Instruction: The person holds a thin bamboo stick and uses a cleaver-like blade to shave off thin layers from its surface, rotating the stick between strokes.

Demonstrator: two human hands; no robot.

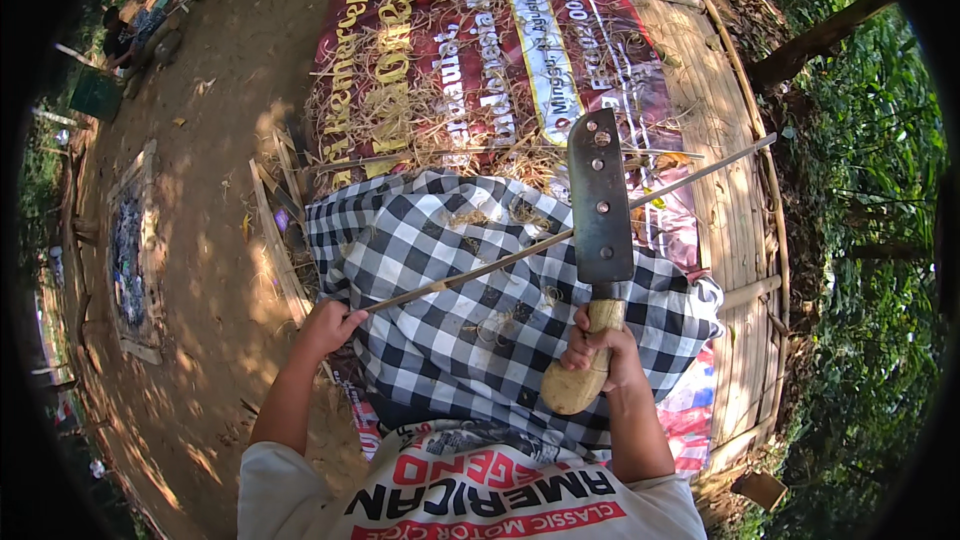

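Observation:
My left hand (pixel 326 327) grips the near end of a long thin bamboo strip (pixel 690 178) that runs up and to the right across my lap. In my right hand (pixel 603 352) is the pale wooden handle of a broad cleaver-like knife (pixel 599 195), its dark blade pointing away from me. The blade crosses over the strip near its middle. A black-and-white checked cloth (pixel 440 280) covers my lap, with bits of dry shavings on it.
I sit on a slatted bamboo platform (pixel 725 150) partly covered by a red printed banner (pixel 470 30) strewn with dry straw-like shavings (pixel 400 120). Bare dirt ground (pixel 210 170) lies to the left, green plants (pixel 870 240) to the right. Several split bamboo pieces (pixel 275 230) lie at the platform's left edge.

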